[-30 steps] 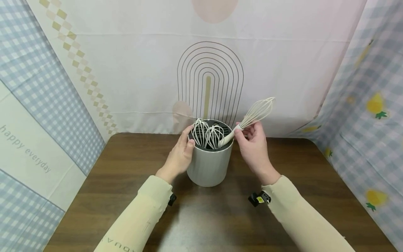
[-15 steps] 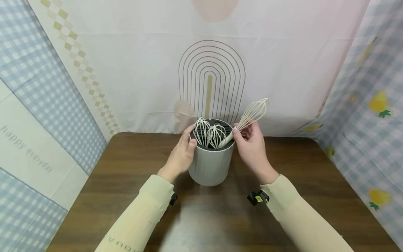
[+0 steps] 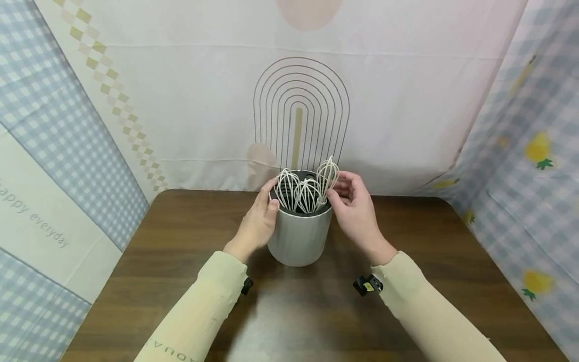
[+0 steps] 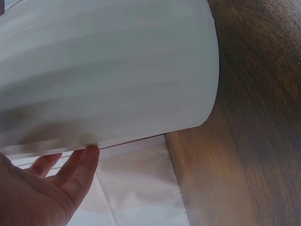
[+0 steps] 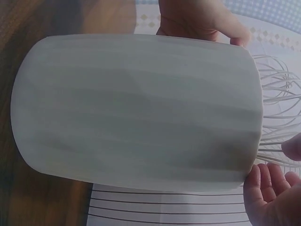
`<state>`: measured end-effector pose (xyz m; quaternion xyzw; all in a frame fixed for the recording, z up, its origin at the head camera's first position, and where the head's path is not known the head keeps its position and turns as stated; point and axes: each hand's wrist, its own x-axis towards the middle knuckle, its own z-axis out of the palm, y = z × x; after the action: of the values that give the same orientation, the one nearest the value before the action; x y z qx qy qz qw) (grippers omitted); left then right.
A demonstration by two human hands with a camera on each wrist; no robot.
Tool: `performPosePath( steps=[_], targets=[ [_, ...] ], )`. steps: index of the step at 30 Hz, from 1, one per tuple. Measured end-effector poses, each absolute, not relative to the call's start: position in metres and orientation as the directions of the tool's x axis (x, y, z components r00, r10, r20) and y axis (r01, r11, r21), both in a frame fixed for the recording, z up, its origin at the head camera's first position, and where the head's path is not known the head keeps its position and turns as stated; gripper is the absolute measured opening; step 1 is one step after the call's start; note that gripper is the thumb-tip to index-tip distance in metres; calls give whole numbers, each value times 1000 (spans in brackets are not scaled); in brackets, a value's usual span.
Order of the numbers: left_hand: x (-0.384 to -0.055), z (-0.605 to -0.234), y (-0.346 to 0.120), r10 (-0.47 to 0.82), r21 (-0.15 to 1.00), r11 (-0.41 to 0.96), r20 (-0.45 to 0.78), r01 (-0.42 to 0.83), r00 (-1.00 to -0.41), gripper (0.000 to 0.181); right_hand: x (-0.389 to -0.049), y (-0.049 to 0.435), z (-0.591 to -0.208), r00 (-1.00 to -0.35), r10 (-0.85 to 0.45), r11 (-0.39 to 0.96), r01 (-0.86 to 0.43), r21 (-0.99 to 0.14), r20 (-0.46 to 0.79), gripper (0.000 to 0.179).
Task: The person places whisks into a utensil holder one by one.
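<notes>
A light grey, round utensil holder (image 3: pixel 298 241) with a dark slotted top stands upright on the table. My left hand (image 3: pixel 258 223) holds its left side at the rim, thumb in front; in the left wrist view the fingers of that hand (image 4: pixel 51 188) lie along the wall. Three cream wire whisks stick up from the top: a left whisk (image 3: pixel 287 187), a middle whisk (image 3: pixel 308 195) and a right whisk (image 3: pixel 327 173). My right hand (image 3: pixel 357 216) pinches the right whisk low on its wires, close to the rim. Its handle is hidden inside the holder.
The brown wooden table (image 3: pixel 289 311) ends at a white cloth backdrop (image 3: pixel 203 110) close behind the holder. Checked blue cloth (image 3: pixel 534 201) hangs along both sides. A small black wrist camera (image 3: pixel 368 285) sits at the right sleeve.
The right whisk, which leaned out to the right, now stands nearly upright and sits lower in the holder. My right hand has moved left with it. My left hand keeps its hold.
</notes>
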<state>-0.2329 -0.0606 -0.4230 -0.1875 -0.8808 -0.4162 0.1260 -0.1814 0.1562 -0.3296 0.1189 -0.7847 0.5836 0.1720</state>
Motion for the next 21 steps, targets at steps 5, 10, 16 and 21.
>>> performPosePath(
  steps=[5,10,16,21],
  targets=[
    [-233,-424,-61,221,687,582,382,435,-898,62,-187,160,-339,-911,5,300,-393,-869,413,40],
    [-232,-426,-62,220,688,589,367,424,-904,63,-198,168,-357,-917,-35,385,-380,-841,398,40],
    [-233,-426,-62,222,683,590,375,430,-900,63,-196,170,-353,-910,-103,429,-406,-807,402,39],
    [-233,-425,-61,225,682,588,378,435,-898,65,-180,171,-341,-908,-105,357,-415,-837,406,47]
  ],
)
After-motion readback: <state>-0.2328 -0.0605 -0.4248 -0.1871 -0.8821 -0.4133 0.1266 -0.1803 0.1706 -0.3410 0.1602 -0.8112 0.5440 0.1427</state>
